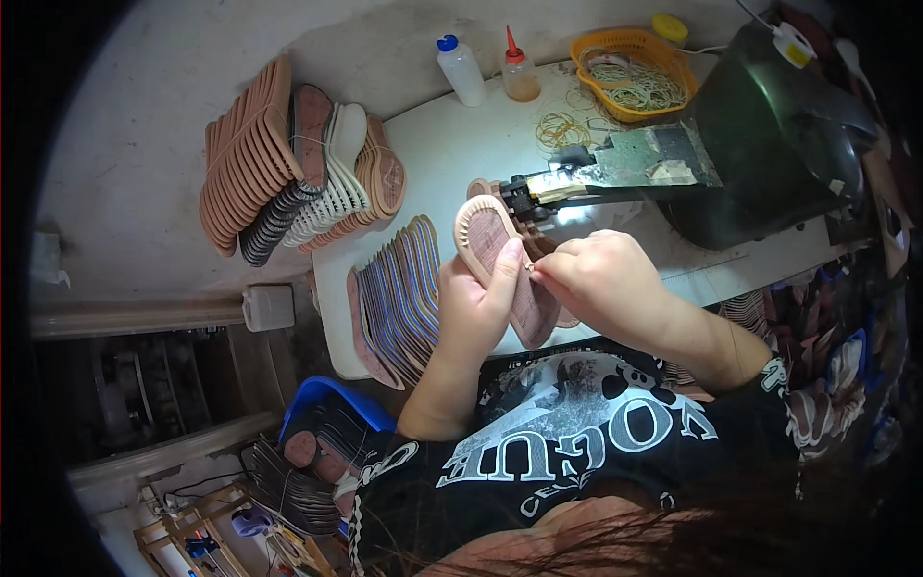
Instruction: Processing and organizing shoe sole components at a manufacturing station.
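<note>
My left hand (478,306) grips a shoe insole (486,231), its thumb lying across the reddish-brown face. A beige edging, gathered into small pleats at the toe, runs round the insole's rim. At the insole's right edge my right hand (601,284) has thumb and forefinger pinched together on a small light bit of that edging. Just beyond the hands is the head of a sewing machine (625,163), its needle area lit. More insoles in beige and brown (479,186) lie under and behind the held one, partly hidden by it and by my right hand.
A row of striped insoles (399,293) lies on the white table (423,154), left of my hands. Tied insole bundles (255,159) stand farther left. At the back are a blue-capped bottle (461,72), a red-tipped bottle (520,77) and a yellow basket (586,72) of bands.
</note>
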